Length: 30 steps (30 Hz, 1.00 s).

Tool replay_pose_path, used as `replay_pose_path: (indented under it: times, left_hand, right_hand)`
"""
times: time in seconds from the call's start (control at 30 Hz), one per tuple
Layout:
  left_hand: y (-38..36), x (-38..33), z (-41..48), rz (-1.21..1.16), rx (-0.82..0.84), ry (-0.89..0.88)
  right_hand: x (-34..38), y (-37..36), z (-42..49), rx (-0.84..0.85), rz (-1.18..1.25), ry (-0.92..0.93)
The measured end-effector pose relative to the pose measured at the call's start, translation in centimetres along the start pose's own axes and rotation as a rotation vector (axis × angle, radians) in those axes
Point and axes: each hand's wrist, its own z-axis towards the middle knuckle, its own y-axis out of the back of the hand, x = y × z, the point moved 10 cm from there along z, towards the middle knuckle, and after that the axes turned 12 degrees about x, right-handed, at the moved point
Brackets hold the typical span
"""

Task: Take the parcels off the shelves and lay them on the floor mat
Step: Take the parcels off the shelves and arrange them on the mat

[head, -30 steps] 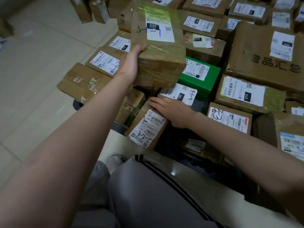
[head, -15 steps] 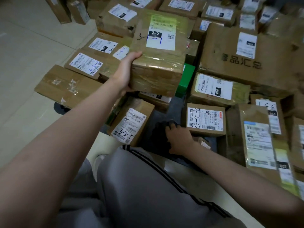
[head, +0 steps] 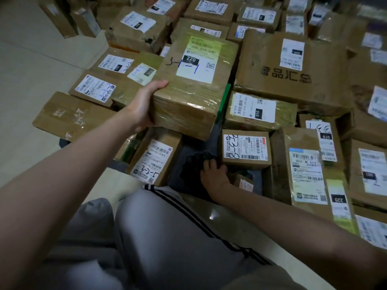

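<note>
My left hand (head: pixel 144 107) grips the near left edge of a brown taped parcel (head: pixel 194 91) marked "3-1-1" and holds it up above the pile. Lower down, my right hand (head: pixel 214 175) reaches to the dark floor mat (head: pixel 254 178), its fingers curled on a black soft packet (head: pixel 193 166) lying there. Around that gap lie a box marked "3-2-5" (head: pixel 151 162) on the left and a small box marked "B-3-8" (head: pixel 245 149) on the right.
Cardboard parcels with white labels cover the mat, several deep towards the back. A large printed box (head: pixel 289 76) lies right of the held parcel, with a green box's edge (head: pixel 224 99) below it. Pale floor tiles (head: pixel 31 80) run along the left. My grey-trousered knee (head: pixel 167 237) is below.
My right hand left the "3-2-5" box and moved right and down to the black packet on the mat. The held parcel stays in my left hand, shifted slightly right.
</note>
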Motion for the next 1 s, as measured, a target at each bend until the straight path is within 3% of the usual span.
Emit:
replay_pose_path:
  times: [0.47, 0.63, 0.77, 0.87, 1.0]
  left_hand:
    - [5.7, 1.1, -3.4, -0.128, 0.007, 0.007]
    - [6.7, 0.4, -4.8, -0.131, 0.051, 0.034]
    - [7.3, 0.5, -5.6, -0.085, 0.144, 0.08]
    - [6.9, 1.2, -5.7, -0.075, 0.206, 0.111]
    - [7.1, 1.9, -5.0, -0.034, 0.12, 0.155]
  right_hand:
    - [-3.8, 6.8, -6.9, -0.215, 0.165, 0.254]
    - [-10.9, 9.1, -9.2, -0.148, 0.518, 0.179]
    - [-17.5, 10.4, -10.9, -0.095, 0.967, 0.197]
    - [-22.4, 10.9, -12.2, -0.15, 0.984, 0.06]
    - [-27.9, 11.0, -13.9, -0.251, 0.915, -0.15]
